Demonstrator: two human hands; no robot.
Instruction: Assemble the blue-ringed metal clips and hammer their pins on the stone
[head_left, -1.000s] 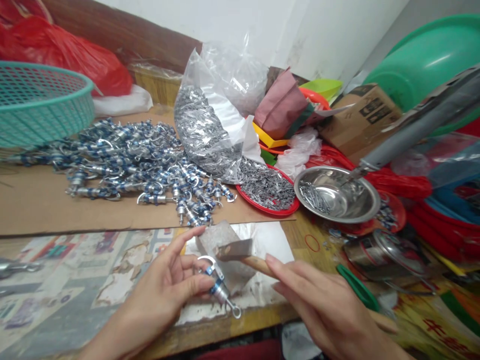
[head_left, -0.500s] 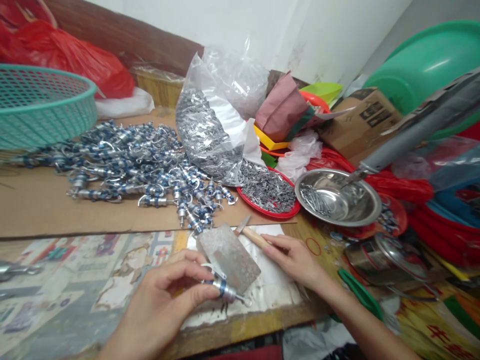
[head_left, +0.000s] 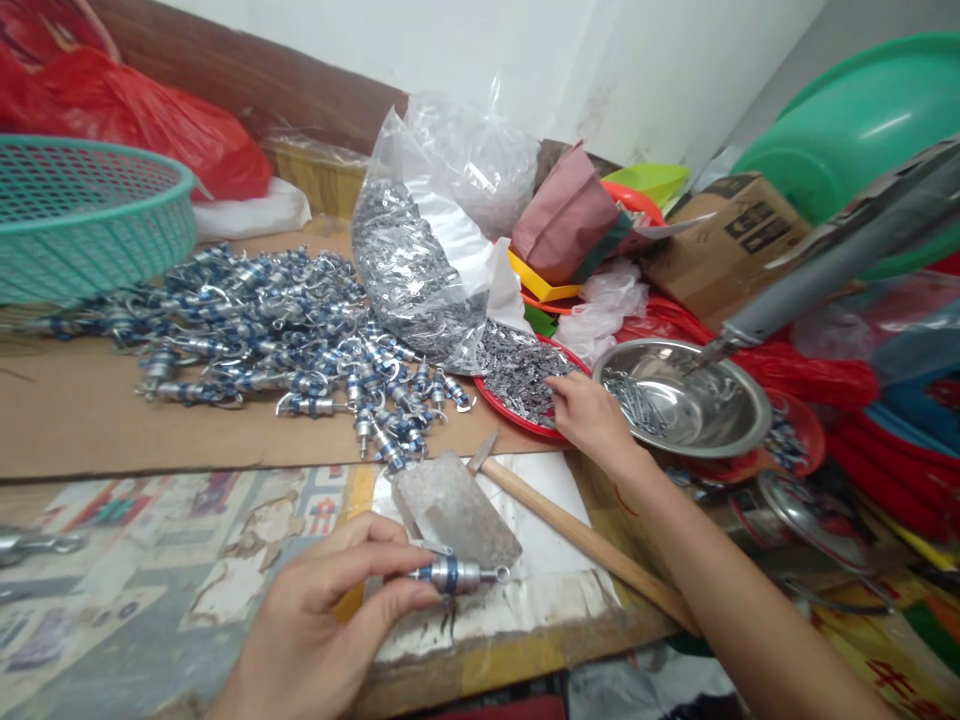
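Note:
My left hand [head_left: 337, 600] pinches a silver-and-blue metal fitting [head_left: 457, 575] between thumb and fingers. The fitting lies roughly level, its ring end pointing right, in front of a grey metal block [head_left: 459, 510]. My right hand [head_left: 592, 415] reaches into a red plate [head_left: 491, 402] of small metal pieces [head_left: 525, 378]. Its fingers are drawn together among the pieces; what they grip is too small to make out. A hammer [head_left: 570, 525] with a wooden handle rests beside the block, its head near the block's far right corner and the handle's end under my right forearm.
A large pile of similar fittings [head_left: 255, 320] covers the cardboard [head_left: 67, 425]. Behind the plate stands a clear bag [head_left: 412, 260] of metal pieces. A steel bowl [head_left: 705, 410] holds pins at the right, under a grey tool arm [head_left: 810, 275]. A green basket [head_left: 90, 230] stands far left.
My right hand has let go of the hammer handle and moved away from me to the red plate. The hammer now lies down. My left hand has turned the fitting closer to level.

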